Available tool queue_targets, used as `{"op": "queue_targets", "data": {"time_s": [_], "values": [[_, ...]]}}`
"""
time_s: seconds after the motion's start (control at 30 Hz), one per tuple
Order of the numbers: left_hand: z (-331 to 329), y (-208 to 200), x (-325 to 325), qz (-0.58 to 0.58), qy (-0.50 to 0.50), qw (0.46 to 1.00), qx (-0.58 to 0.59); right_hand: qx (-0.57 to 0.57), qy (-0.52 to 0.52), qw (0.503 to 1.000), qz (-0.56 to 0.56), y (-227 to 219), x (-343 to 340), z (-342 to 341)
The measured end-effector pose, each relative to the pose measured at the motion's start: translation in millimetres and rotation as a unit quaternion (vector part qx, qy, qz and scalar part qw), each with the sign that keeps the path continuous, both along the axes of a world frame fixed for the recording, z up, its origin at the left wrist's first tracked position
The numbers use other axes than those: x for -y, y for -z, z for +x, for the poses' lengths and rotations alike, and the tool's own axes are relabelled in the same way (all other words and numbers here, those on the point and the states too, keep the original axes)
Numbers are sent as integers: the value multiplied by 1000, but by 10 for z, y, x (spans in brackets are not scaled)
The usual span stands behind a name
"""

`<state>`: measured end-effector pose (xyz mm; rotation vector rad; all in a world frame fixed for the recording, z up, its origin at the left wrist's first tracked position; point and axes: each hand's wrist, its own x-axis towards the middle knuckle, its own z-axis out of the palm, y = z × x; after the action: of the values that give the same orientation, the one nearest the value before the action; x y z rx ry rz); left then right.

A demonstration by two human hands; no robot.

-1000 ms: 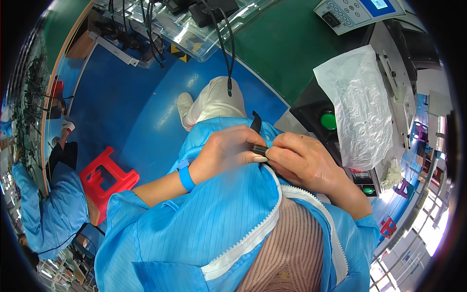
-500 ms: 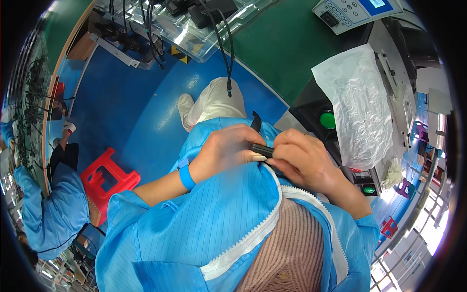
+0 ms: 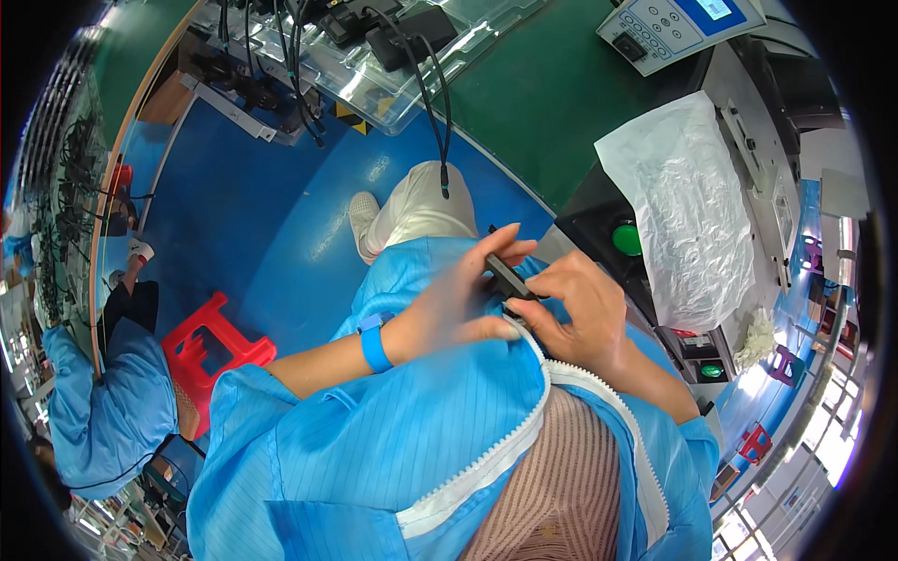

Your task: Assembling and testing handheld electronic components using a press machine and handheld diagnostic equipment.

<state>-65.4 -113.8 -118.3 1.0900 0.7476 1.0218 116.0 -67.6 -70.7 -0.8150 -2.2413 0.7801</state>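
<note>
A small black bar-shaped piece (image 3: 508,278) is pinched between the thumb and fingers of my right hand (image 3: 587,313), in front of my lap. Its exact kind does not show. My left hand (image 3: 447,307), partly blurred, has its thumb and fingers apart around the near side of the piece; whether its fingertips touch it I cannot tell. Something dark lies between the left thumb and fingers, mostly hidden. A blue band (image 3: 376,344) circles my left wrist.
At the far edge, a clear plastic tray (image 3: 398,117) holds black adapter-like units with hanging cables (image 3: 443,154). To the right are a bench machine with a green button (image 3: 627,239), a white plastic sheet (image 3: 687,210) and a control box (image 3: 678,33). A red stool (image 3: 220,346) and a seated person (image 3: 117,402) are left.
My left fingers have opened and lifted off the black piece. The piece is now tilted differently in my right hand, with more of it showing.
</note>
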Motion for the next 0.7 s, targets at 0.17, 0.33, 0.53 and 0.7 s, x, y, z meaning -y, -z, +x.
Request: {"op": "queue_targets", "data": {"time_s": [0.17, 0.33, 0.53, 0.7], "values": [[44, -74, -52, 64, 13, 996, -67, -26, -3, 1000, 17, 4, 53, -32], [111, -72, -54, 111, -8, 984, -139, -43, -17, 997, -54, -55, 56, 66], [225, -111, -176, 181, -2, 966, -185, 12, -37, 987, -154, -179, 74, 310], [265, -6, -220, 119, 62, 984, -115, -166, 126, 843, -496, -160, 144, 321]]}}
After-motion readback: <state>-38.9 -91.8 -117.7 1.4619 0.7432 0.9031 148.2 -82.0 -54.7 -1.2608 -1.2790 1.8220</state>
